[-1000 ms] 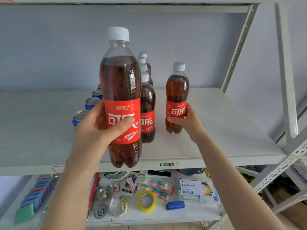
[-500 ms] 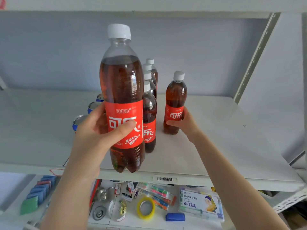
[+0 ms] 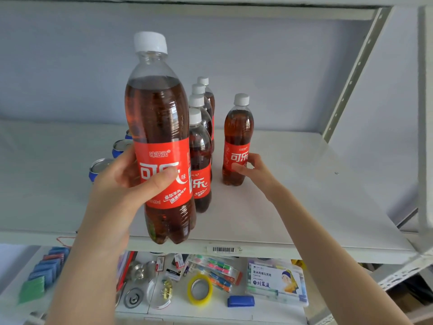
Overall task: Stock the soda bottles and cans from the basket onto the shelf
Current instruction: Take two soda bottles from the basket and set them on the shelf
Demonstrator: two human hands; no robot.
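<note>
Left hand [image 3: 121, 184] wrapped round the label of a big cola bottle [image 3: 161, 146], thumb across the front, fingers behind; held upright, base hanging over the front edge of the shelf [image 3: 293, 207], probably not yet set down. Gripped at the waist, likely to keep the full weight steady and the label facing out.

Right hand [image 3: 254, 171] pinching the lower label of a second bottle [image 3: 237, 141], thumb and fingertips lightly closed on it. Standing on the shelf right of centre, apart from the others; seemingly just being placed or nudged to start a second row.

Row of four bottles [image 3: 200, 146] lined front to back near the shelf's middle, caps stepping away toward the back wall. Three blue cans [image 3: 100, 168] in a parallel line to the left of that row, partly hidden behind the left hand. Sorted by kind, evidently, in files running toward the back.

White, flat shelf board, barcode tag [image 3: 222, 249] on its front edge, perforated metal upright at the right rear corner. Plenty of bare board at both ends. Lower shelf [image 3: 210, 313] below, crowded with stationery: yellow tape roll [image 3: 199, 289], marker box [image 3: 276, 279], blue eraser [image 3: 240, 300]. Basket out of view. Pale wall behind.
</note>
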